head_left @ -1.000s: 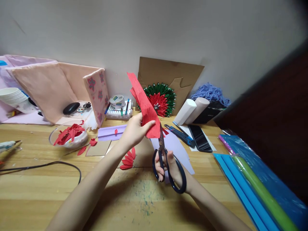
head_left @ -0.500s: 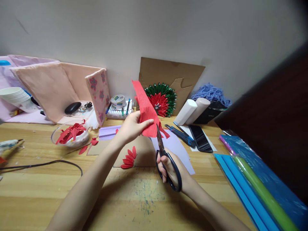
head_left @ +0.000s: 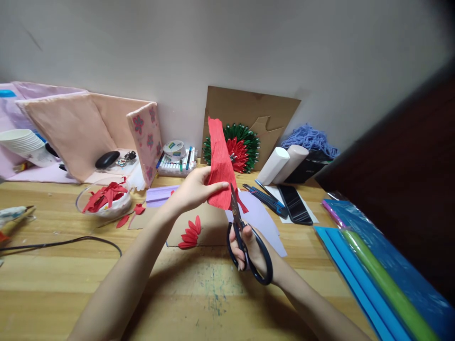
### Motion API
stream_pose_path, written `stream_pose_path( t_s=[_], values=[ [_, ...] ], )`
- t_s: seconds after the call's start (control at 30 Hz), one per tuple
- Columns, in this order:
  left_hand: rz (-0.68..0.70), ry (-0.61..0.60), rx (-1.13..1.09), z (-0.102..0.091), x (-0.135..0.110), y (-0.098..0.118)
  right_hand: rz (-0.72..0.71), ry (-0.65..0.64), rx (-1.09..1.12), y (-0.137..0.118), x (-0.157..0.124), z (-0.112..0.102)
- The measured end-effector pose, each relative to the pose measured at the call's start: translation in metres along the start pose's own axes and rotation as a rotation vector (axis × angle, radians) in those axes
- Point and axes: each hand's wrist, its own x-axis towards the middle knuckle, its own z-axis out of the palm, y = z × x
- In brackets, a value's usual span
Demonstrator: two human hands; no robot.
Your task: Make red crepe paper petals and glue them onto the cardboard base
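My left hand (head_left: 195,189) pinches a folded strip of red crepe paper (head_left: 219,161) and holds it upright above the wooden table (head_left: 199,293). My right hand (head_left: 254,251) grips black-handled scissors (head_left: 245,241) with fingers through the loops. The blades point up and bite into the lower right edge of the red paper. A small red sliver hangs beside the blades. Under my hands lie a piece of cardboard with several red petals (head_left: 190,232) glued on and a lilac sheet (head_left: 259,218).
A glass bowl of red scraps (head_left: 104,199) stands at the left, a black cable (head_left: 71,244) in front of it. Markers (head_left: 176,163), a red-green paper flower (head_left: 236,151), white tubes (head_left: 284,163), a phone (head_left: 295,203) and blue and green rolls (head_left: 377,274) lie around.
My left hand turned the red paper more upright and narrower to view. The scissors reopened slightly and moved a bit down along the paper's lower edge.
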Motion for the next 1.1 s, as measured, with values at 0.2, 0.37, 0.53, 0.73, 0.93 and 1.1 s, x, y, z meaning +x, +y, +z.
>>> stream_pose_path(
  t_s=[0.2,0.37,0.53,0.73,0.93,1.1],
  values=[
    [0.033,-0.086,-0.015,-0.008,0.001,0.001,-0.067,-0.007,-0.064,0.005,0.001,-0.002],
    [-0.03,-0.141,-0.115,-0.015,0.001,0.001,-0.162,-0.05,-0.149,0.014,0.001,-0.008],
    [-0.003,-0.112,-0.084,-0.023,0.004,-0.005,-0.166,-0.098,-0.155,0.013,-0.001,-0.008],
    [-0.065,-0.056,-0.023,-0.022,0.0,0.004,-0.147,-0.042,-0.12,0.008,0.0,-0.003],
    [-0.133,-0.119,-0.007,-0.005,-0.012,0.02,-0.074,0.076,-0.046,-0.003,-0.001,-0.004],
    [-0.225,-0.045,-0.124,-0.006,-0.011,0.021,-0.057,0.068,-0.091,-0.01,-0.003,-0.004]
  ],
)
